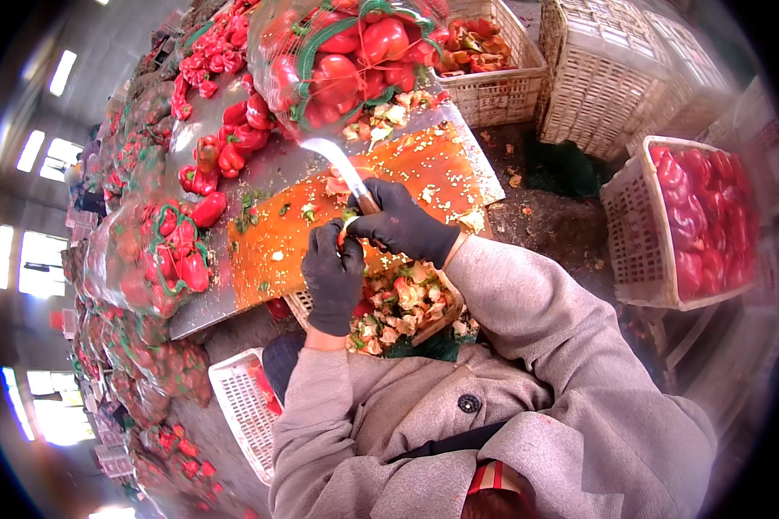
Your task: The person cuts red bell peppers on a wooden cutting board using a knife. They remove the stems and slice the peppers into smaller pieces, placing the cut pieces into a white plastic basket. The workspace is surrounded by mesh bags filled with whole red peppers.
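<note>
My right hand (406,224), in a dark glove, grips the wooden handle of a curved knife (341,162). Its pale blade points up and away from me, over a seed-strewn orange board (448,162). Close beside it, my left hand (333,276), also gloved, pinches a small red and green pepper piece (343,239), mostly hidden by the fingers. The two hands almost meet above the board's near edge. Red pepper flesh (361,170) shows on the board behind the blade. Below the hands sits a crate of pepper cores and scraps (406,305).
A metal tabletop (191,316) carries loose red peppers (230,152) and a net sack of peppers (337,71). Another pepper sack (149,259) leans at the left. Plastic crates stand around: one with scraps (500,87), one full of peppers (642,246), one by my leg (237,396).
</note>
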Demonstrator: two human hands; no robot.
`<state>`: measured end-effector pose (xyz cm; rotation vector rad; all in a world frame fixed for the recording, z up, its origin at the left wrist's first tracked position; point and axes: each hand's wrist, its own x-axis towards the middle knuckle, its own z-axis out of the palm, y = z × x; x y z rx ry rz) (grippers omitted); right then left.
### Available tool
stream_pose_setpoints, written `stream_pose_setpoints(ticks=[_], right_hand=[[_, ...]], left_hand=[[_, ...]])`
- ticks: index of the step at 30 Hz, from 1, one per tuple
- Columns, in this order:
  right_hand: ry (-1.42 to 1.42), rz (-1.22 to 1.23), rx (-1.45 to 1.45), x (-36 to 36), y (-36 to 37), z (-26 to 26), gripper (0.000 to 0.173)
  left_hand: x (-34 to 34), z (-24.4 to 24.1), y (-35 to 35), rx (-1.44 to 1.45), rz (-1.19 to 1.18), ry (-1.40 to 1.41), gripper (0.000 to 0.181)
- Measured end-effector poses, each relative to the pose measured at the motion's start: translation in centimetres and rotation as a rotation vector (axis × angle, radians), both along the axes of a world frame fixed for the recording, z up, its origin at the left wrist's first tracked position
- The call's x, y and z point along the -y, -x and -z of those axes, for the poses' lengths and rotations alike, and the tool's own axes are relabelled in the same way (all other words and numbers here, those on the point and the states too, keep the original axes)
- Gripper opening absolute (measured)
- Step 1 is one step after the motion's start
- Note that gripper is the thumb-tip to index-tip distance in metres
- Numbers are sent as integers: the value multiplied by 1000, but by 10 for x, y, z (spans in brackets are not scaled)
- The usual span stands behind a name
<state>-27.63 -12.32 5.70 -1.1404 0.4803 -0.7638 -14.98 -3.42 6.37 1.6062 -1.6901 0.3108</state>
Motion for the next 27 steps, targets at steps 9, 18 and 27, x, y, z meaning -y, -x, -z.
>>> stream_pose_setpoints(ticks=[9,18,27], right_hand=[[-173,324,18,36,29,-13,23],[-114,315,-48,43,16,-22,25],[7,373,-113,46,8,-22,22]], left_hand=[[35,31,-57,-498,-55,-252,15],[56,-25,-50,-612,195,-629,24],[128,69,-96,459,6,-686,28]])
